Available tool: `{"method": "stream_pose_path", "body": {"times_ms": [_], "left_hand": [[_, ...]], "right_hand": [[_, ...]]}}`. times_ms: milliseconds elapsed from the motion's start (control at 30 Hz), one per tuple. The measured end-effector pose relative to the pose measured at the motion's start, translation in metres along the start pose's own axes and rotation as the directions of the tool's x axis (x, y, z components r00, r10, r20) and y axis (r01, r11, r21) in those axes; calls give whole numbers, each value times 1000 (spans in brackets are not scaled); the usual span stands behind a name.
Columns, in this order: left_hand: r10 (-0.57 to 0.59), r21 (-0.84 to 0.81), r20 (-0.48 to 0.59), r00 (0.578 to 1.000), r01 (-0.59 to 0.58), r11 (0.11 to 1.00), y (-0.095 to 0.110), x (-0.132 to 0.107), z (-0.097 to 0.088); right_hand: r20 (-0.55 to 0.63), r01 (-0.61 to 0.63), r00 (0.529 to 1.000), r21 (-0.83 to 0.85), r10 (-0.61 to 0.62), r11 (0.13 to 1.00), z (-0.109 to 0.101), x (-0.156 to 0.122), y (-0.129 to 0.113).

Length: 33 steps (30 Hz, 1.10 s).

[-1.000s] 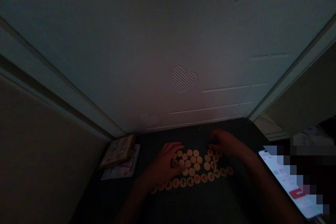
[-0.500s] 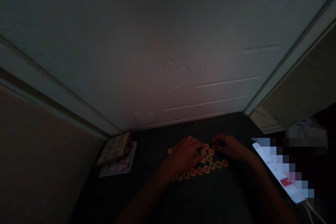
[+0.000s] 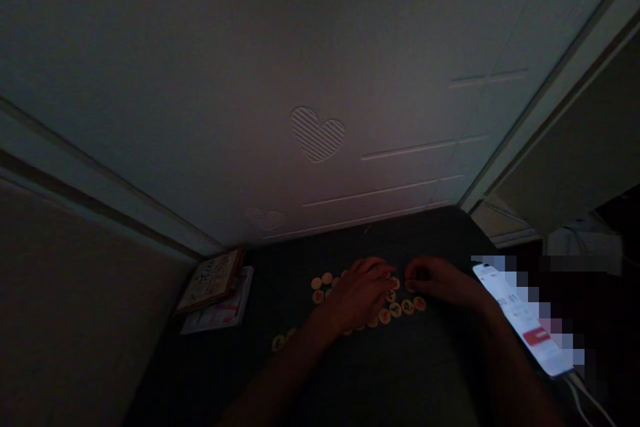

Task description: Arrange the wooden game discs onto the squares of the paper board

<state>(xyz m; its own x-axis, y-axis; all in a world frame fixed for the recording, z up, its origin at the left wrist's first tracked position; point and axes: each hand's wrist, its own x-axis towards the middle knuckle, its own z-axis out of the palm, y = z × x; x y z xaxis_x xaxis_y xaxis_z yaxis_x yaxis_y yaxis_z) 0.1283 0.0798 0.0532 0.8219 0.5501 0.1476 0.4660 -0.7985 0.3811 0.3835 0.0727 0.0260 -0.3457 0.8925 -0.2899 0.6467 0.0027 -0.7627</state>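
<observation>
Round wooden Chinese chess pieces with red or black characters lie on the dark tabletop [image 3: 325, 373]. My left hand [image 3: 363, 287] reaches over the middle of them, palm down, fingers stretched out and touching pieces; it hides several. At its fingertips sits a piece with a red mark [image 3: 395, 283]. My right hand [image 3: 437, 280] is to the right, thumb and forefinger pinched on a Chinese chess piece [image 3: 410, 285], mostly covered by the fingers. Below the hands a slanting row of pieces ends at a red-marked piece [image 3: 419, 303]. Left of my left hand are some plain-faced pieces [image 3: 327, 278].
A wooden box-like item [image 3: 213, 280] with writing rests on a white and pink booklet [image 3: 220, 313] at the left. A lit phone [image 3: 525, 327] with a cable is at the right. Behind the table rises a pale panel [image 3: 320, 133] with a heart relief. The room is dim.
My right thumb and forefinger have closed round a piece beside the group. My left hand has shifted slightly over the pieces. The camera view has turned a little, showing more pieces at left.
</observation>
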Motion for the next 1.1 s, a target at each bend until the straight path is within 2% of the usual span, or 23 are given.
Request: {"method": "stream_pose_path", "body": {"times_ms": [333, 667, 833, 1100], "left_hand": [[26, -20, 73, 997, -25, 999, 11, 1, -4], [0, -21, 69, 998, 2, 1000, 13, -4, -2], [12, -1, 108, 994, -12, 1000, 10, -4, 1], [-21, 50, 90, 996, 16, 999, -5, -14, -4]], "right_hand": [[-27, 64, 998, -1, -64, 998, 1, -2, 5], [-12, 67, 998, 31, -67, 997, -2, -4, 5], [-35, 69, 997, 18, -69, 997, 1, -1, 10], [-56, 63, 997, 63, -59, 996, 3, 2, 6]]}}
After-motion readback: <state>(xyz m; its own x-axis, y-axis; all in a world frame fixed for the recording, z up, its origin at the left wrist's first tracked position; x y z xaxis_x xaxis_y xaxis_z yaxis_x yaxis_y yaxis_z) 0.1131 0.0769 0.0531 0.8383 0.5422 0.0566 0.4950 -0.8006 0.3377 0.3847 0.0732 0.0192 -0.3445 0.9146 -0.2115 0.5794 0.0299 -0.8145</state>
